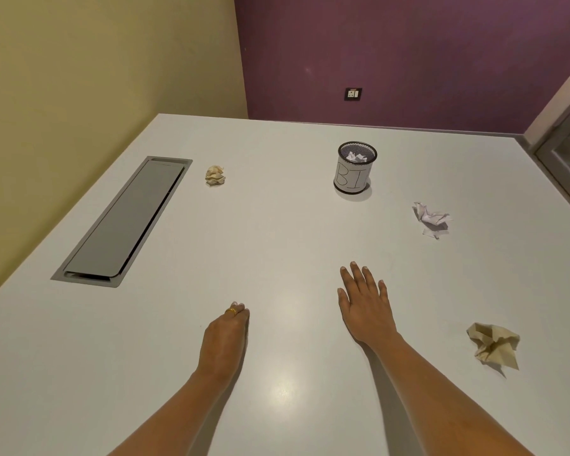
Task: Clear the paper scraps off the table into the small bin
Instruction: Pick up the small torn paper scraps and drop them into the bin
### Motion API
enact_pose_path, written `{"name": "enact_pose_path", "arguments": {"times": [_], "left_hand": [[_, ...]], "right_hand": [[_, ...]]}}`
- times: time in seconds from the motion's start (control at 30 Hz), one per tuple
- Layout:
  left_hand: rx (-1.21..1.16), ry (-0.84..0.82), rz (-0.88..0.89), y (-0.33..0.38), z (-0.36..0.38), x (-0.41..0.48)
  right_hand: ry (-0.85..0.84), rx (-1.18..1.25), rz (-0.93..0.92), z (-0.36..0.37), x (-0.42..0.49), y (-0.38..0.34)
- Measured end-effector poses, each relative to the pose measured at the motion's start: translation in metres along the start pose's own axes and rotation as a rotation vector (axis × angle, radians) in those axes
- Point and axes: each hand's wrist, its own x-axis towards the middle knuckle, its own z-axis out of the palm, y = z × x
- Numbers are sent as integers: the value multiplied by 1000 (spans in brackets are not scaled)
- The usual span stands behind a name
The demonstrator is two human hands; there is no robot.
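A small mesh bin [355, 169] with a paper label stands upright at the far middle of the white table [277, 245]; white crumpled paper shows inside it. A beige paper ball [215, 175] lies far left of the bin. A white crumpled scrap [431, 220] lies to the bin's right and nearer. A larger beige crumpled scrap [494, 346] lies at the near right. My right hand [364, 302] is flat over the table, fingers spread, holding nothing. My left hand [226, 330] rests on the table with fingers curled under; a ring shows on one finger.
A long grey cable hatch [122, 222] is set flush into the table's left side. Yellow and purple walls meet behind the table, with a wall socket [353, 94]. A glass door frame [563, 149] stands at the right edge.
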Motion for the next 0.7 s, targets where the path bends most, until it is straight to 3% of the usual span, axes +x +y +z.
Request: {"name": "enact_pose_path", "arguments": {"times": [0.13,0.27,0.5,0.7], "left_hand": [[36,89,33,-6,-1,2],[-114,141,-14,0,-15,11],[-641,392,-537,-27,-65,39],[-961,450,-681,-54,-87,45]], "right_hand": [[1,1,3,0,0,0],[-1,10,5,0,0,0],[3,6,7,0,0,0],[18,15,1,-2,-1,-1]]}}
